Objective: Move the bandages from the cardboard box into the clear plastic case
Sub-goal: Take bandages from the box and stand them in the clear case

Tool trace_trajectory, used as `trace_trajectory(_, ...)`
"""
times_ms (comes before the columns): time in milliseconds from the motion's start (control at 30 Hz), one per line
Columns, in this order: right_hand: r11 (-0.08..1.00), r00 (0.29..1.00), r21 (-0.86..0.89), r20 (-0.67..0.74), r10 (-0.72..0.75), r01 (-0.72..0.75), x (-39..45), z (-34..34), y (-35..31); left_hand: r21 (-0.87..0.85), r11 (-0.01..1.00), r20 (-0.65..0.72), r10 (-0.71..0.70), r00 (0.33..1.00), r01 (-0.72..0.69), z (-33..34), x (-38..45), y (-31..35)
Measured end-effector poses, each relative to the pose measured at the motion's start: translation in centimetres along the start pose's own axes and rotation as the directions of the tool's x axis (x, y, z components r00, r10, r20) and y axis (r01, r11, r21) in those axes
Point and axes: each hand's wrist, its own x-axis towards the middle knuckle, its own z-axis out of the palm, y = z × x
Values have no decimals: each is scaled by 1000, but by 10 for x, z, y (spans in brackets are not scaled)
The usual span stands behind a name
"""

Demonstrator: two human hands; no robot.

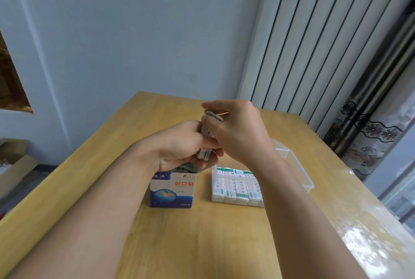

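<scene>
Head view, looking down and forward. Wooden table [202, 245] fills the lower frame, its far end against a pale wall, curtains off to the right

Clear plastic case [296, 166] lies right of centre, lid swung open toward the far right, so the tray is free for loading from above. Four rows of bandages [235, 185] already lie flat in it, side by side; the right end of the tray is cut off by the right forearm, so how full it is I cannot tell

Cardboard box [171, 190] stands upright just left of the case, top open, printed front facing near. Something dark shows at its mouth, likely more stock; too shadowed to be sure

Left hand [179, 144] raised above the box, fingers curled around a bundle of bandages [205, 141], held upright between both hands, clear of the table. Probably steadying it so the other hand can work

Right hand [238, 130] above the far edge of the case, fingertips pinching the top of the bundle. A thin yellowish strand [224, 113] runs there, perhaps a rubber band; my guess is the band is being pulled off before the strips go into the tray

Bundle's middle is hidden behind fingers; count unreadable
</scene>
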Motion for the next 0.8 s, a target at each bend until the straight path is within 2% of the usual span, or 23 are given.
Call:
trace_trajectory(100,999,999,31,-29,29,-28,1,-1,2,22,1000,-61,22,998,-20,0,3,0)
trace_trajectory(300,996,998,82,-62,-26,31,1,-1,-1,-7,999,-116,48,992,-49,1,1,4)
trace_trajectory(333,994,997,100,-74,-25,32,1,-2,-2,-43,997,-155,64,986,-71,-2,2,5)
trace_trajectory(400,996,993,68,-107,-46,53,2,-5,0,-148,979,-331,84,940,-140,-14,5,5)
trace_trajectory(467,997,998,-36,-15,-67,67,1,-6,2,-230,952,-506,60,860,-202,-28,9,0)
trace_trajectory(533,984,981,-166,190,-30,63,-2,2,1,-287,934,-580,8,815,-213,-37,14,-9)
trace_trajectory(600,946,942,-309,334,14,96,-6,16,0,-334,922,-590,-43,806,-195,-40,17,-17)
trace_trajectory(667,922,901,-367,430,51,123,-8,29,-1,-373,908,-591,-73,804,-192,-43,19,-21)
trace_trajectory(800,891,859,-416,509,65,179,-11,36,1,-383,904,-584,-75,808,-193,-43,21,-20)
